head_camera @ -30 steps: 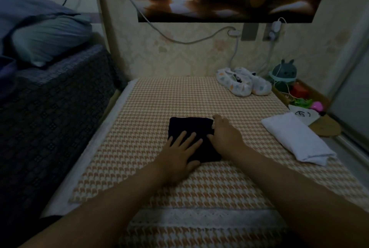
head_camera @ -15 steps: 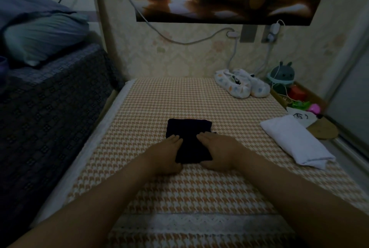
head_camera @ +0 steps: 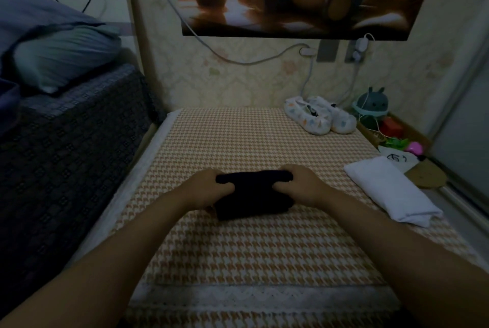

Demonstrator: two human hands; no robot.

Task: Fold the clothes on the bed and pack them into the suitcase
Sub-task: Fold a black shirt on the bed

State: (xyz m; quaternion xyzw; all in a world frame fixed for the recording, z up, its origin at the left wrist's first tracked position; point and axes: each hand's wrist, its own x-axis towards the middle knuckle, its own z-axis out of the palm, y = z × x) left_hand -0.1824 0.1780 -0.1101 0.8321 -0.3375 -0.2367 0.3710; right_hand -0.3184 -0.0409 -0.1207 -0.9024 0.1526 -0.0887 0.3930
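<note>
since half a second back we've moved both hands off the near edge of the black folded garment and out to its two ends. head view: our left hand grips the left end with fingers curled over the top, and our right hand does the same on the right end (can't tell if it's lifted clear). it's mid-bed on the houndstooth cover, well apart from the white folded cloth at the right edge. slippers sit by the far wall.
</note>
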